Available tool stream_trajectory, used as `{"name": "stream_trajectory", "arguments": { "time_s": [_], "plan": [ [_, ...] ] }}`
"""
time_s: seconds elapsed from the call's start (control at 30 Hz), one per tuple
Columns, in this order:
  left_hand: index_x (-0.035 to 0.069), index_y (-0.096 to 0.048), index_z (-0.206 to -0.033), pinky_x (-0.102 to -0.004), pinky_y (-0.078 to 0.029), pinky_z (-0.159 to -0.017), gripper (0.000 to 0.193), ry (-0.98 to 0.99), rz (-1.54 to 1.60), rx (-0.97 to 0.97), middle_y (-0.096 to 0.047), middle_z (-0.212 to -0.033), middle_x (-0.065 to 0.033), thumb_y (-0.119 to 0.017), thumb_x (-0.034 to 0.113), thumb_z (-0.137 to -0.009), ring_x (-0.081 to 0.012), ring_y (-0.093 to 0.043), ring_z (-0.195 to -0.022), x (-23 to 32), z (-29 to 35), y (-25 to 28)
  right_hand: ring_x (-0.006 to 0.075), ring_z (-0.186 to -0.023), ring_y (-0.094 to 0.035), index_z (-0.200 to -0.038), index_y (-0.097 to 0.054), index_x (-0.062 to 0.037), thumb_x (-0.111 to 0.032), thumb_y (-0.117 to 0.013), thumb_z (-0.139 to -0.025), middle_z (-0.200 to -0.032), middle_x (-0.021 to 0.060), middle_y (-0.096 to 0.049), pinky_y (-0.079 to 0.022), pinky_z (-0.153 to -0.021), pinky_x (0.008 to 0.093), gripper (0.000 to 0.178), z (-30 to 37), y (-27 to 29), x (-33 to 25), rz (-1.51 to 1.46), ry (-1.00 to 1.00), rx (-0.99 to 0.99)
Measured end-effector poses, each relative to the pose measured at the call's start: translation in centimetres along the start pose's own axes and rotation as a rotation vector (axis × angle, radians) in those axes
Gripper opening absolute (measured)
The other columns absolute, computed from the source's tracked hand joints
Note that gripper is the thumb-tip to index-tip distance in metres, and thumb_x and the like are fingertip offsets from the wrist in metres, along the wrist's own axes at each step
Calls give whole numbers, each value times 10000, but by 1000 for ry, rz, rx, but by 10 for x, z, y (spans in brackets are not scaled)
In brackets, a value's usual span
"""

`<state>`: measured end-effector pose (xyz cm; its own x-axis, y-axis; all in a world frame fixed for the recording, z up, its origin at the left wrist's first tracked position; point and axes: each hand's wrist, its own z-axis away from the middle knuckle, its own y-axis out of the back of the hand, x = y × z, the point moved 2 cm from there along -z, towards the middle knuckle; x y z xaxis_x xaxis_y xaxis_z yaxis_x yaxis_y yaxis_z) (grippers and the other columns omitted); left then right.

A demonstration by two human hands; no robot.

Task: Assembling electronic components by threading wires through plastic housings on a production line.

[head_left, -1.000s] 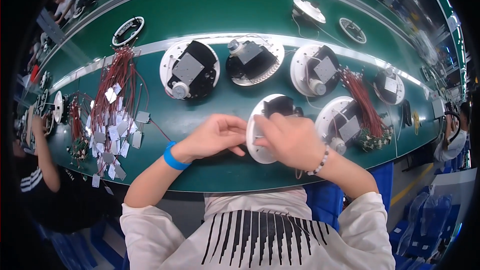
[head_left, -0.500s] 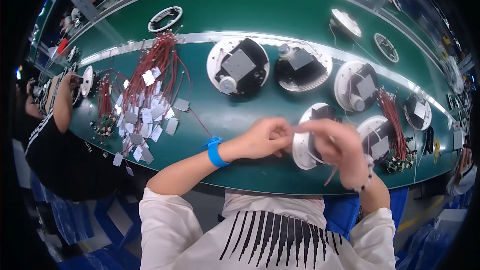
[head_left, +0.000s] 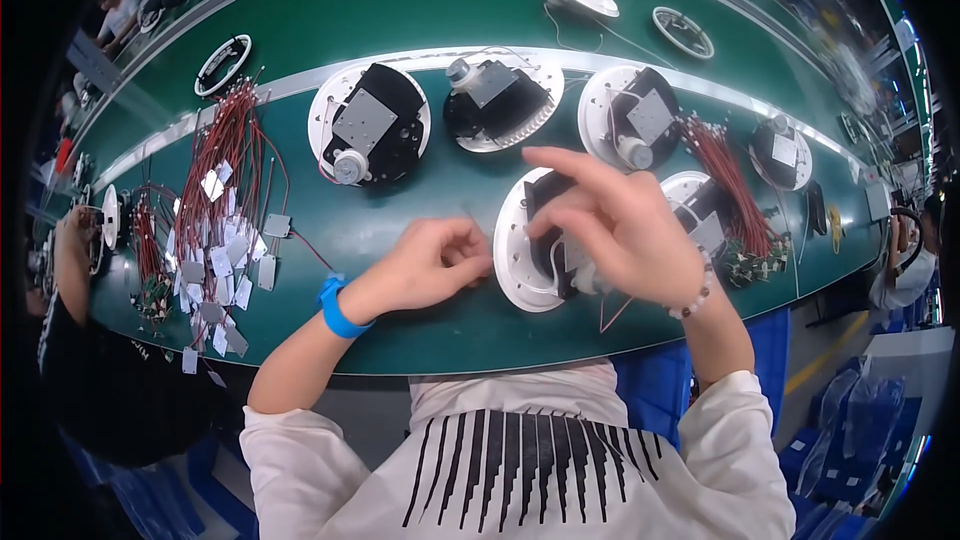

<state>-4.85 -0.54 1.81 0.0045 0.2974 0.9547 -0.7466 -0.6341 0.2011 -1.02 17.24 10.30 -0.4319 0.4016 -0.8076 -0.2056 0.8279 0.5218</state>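
- White round unit point(head_left: 515, 260) with a black part on its face sits near the front edge of the green bench point(head_left: 420, 345), before the person's middle, its white rim facing left.
- Left hand point(head_left: 435, 265), wearing a blue wristband point(head_left: 342, 310), is just left of that rim with its fingers curled in; whether it pinches something small, I cannot tell.
- Right hand point(head_left: 635, 230), wearing a beaded bracelet point(head_left: 700, 292), is spread over the unit's right part, index finger reaching out; whether its fingers touch the unit is unclear.
- Beyond them stand three similar units, at left point(head_left: 365, 120), centre point(head_left: 497, 98) and right point(head_left: 645, 118).
- Red wires point(head_left: 225, 140) with pale flat plates point(head_left: 222, 260) lie heaped to the left; more red wires point(head_left: 725, 180), ending in small green boards point(head_left: 755, 267), lie to the right.
- At far left, a co-worker's hand point(head_left: 74, 228) is beside a white disc point(head_left: 110, 217).
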Motion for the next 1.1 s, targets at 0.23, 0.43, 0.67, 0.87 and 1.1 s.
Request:
{"name": "stream_trajectory", "arguments": {
  "time_s": [0.23, 0.43, 0.67, 0.87, 1.1],
  "plan": [
    [26, -561, -627, -333, -400, -445, 56, -119, -927, 366, -523, -486, -104, -585, 77, -628, -272, -520, -453, 1, 15, 28, 172, -488, -546, -763, -629, -18, -84, -644, -675, -570, 86, -573, -407, -464, 239, 112, 0, -2, 1, 278, 101, 78],
    [40, -559, -653, -387, -437, -522, 63, -81, -695, 244, -556, -561, -127, -534, 93, -631, -309, -553, -562, 8, 14, 25, 232, -489, -470, -823, -608, -6, -82, -606, -678, -557, 84, -453, -360, -439, 306, 163, 3, -16, -10, 282, 185, -66],
    [15, -538, -650, -382, -429, -521, 72, -118, -605, -2, -543, -545, -134, -528, 80, -622, -314, -543, -540, -1, 13, 8, 281, -595, -534, -1024, -508, 1, 65, -470, -639, -700, 113, -518, -438, -527, 331, 392, 16, -33, -13, 273, 158, -259],
    [6, -535, -658, -359, -423, -506, 77, -128, -509, -63, -539, -532, -122, -522, 74, -625, -288, -543, -519, 7, 14, 10, 272, -641, -557, -960, -537, -19, 73, -523, -602, -706, 106, -562, -446, -552, 330, 369, 16, -22, -13, 388, 196, -125],
    [2, -559, -721, -299, -432, -494, 100, -150, -441, -67, -554, -572, -110, -546, 81, -661, -234, -553, -503, 15, 13, 7, 216, -532, -490, -864, -548, -13, -3, -541, -578, -610, 79, -520, -409, -481, 315, 287, 8, -28, -11, 609, 327, -205]
  ]
}}
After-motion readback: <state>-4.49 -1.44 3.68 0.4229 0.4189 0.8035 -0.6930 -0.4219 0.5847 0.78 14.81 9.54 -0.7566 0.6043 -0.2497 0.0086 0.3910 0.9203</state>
